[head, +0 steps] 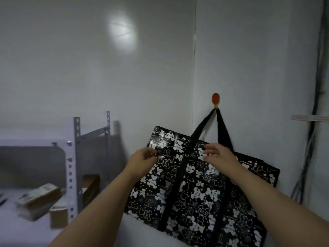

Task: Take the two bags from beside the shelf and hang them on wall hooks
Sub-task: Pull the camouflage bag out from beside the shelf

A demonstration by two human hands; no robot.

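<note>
A large black bag (195,193) printed with white bears hangs by its black handles (222,129) from a red wall hook (215,98) on the right-hand wall. My left hand (142,159) pinches the bag's upper left edge. My right hand (220,155) grips the bag's top edge near the middle, below the handles. The bag tilts down to the right, its far right corner against the wall. Only this one bag is in view.
A grey metal shelf (76,157) stands at the left with cardboard boxes (39,198) on and beside it. Dark cables (313,139) run down the wall at the far right. A wall corner seam (194,68) runs just left of the hook.
</note>
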